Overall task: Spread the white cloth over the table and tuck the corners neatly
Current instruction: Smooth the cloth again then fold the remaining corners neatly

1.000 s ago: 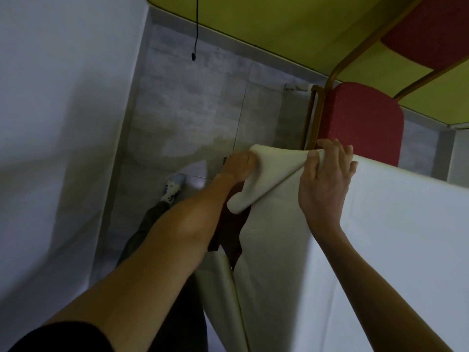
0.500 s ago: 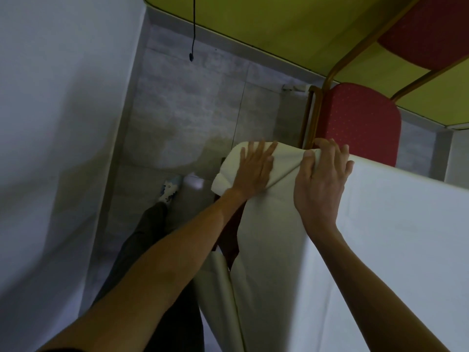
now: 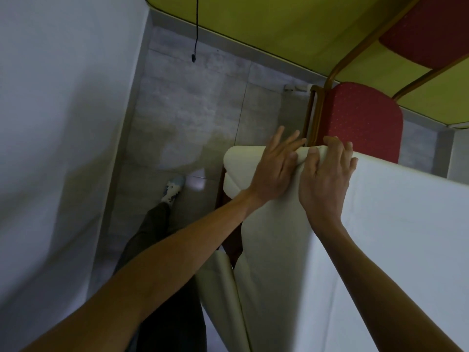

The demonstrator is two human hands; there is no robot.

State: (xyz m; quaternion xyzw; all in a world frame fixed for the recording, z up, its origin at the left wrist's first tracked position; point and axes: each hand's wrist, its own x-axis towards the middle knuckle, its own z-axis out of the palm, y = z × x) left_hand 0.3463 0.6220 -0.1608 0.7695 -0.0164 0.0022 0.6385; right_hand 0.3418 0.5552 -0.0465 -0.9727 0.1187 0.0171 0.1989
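Two hands, left hand point(image 3: 274, 174), right hand point(image 3: 326, 184), on white cloth point(image 3: 406, 224), table hidden

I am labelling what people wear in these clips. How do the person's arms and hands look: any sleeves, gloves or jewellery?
The left forearm and right forearm are bare as far as the picture's edge; no sleeve shows. The left hand and right hand wear no gloves, and no ring, watch or bracelet is visible. The thumbnails that show look short and unpainted.
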